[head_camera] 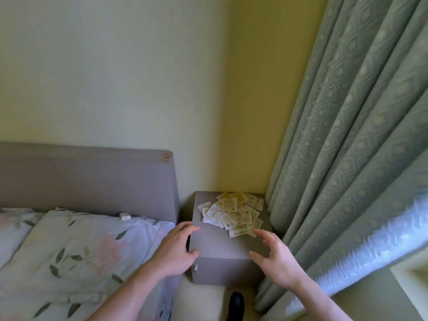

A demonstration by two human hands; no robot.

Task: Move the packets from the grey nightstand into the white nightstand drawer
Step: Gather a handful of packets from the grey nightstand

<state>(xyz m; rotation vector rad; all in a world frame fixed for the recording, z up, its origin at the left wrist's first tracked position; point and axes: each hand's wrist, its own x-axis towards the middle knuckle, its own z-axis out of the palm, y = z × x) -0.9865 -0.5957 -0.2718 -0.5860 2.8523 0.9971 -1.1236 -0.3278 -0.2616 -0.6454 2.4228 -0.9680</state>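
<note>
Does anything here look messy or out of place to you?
Yes: the packets lie in a loose, overlapping heap on the back of the grey nightstand, not stacked. A small white object sits alone where the pillow meets the headboard. Nothing looks damaged.

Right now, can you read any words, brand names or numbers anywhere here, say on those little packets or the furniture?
No text can be read.
Packets on the grey nightstand: yellow patches and small dark marks, too small and blurred to read.
Small white item by the headboard: no legible marking.
Curtain and pillow: pattern only, no lettering.
</note>
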